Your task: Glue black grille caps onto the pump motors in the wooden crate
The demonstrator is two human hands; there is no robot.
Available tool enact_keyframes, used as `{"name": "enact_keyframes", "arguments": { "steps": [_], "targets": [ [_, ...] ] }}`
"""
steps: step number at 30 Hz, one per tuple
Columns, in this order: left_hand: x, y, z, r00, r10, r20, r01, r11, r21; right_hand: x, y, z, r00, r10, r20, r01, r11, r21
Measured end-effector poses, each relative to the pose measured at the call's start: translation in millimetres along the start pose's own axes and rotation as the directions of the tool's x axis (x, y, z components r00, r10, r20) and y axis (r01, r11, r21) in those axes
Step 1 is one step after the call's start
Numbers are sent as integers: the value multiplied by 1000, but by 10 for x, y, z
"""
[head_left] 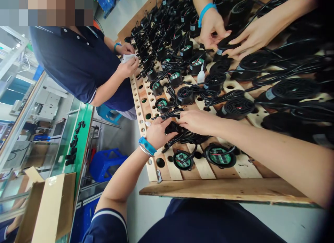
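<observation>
My left hand (158,133), wearing a blue wristband (146,145), curls its thumb and fingers around a small black round housing (171,128). Close beside it, the bent fingers of my right hand (195,122) pinch at a black cable (173,113) that runs along the top of the housing. The fingertips partly hide the contact. Nearer to me, two black round housings (220,155) sit in the wooden rack (206,170) with green circuit boards facing up. Another housing with its board showing (162,104) stands just beyond my left hand.
Many black housings with tangled cables (235,93) fill the rack. A white dropper bottle (200,75) stands among them. A co-worker's hands (214,30) handle a housing at upper right; another person (75,58) holds white paper (127,57). Blue stools (106,163) and a cardboard box (49,204) are left.
</observation>
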State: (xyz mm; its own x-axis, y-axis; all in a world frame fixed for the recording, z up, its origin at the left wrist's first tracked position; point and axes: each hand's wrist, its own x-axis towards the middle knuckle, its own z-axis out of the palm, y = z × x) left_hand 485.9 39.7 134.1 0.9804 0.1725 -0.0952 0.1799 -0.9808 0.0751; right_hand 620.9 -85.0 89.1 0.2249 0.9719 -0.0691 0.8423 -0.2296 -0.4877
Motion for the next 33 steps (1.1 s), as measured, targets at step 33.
{"name": "enact_keyframes", "arguments": {
  "steps": [33],
  "targets": [
    [-44, 34, 57, 991, -18, 132, 14, 1000, 26, -289, -472, 290, 919, -294, -263, 141, 867, -479]
  ]
}}
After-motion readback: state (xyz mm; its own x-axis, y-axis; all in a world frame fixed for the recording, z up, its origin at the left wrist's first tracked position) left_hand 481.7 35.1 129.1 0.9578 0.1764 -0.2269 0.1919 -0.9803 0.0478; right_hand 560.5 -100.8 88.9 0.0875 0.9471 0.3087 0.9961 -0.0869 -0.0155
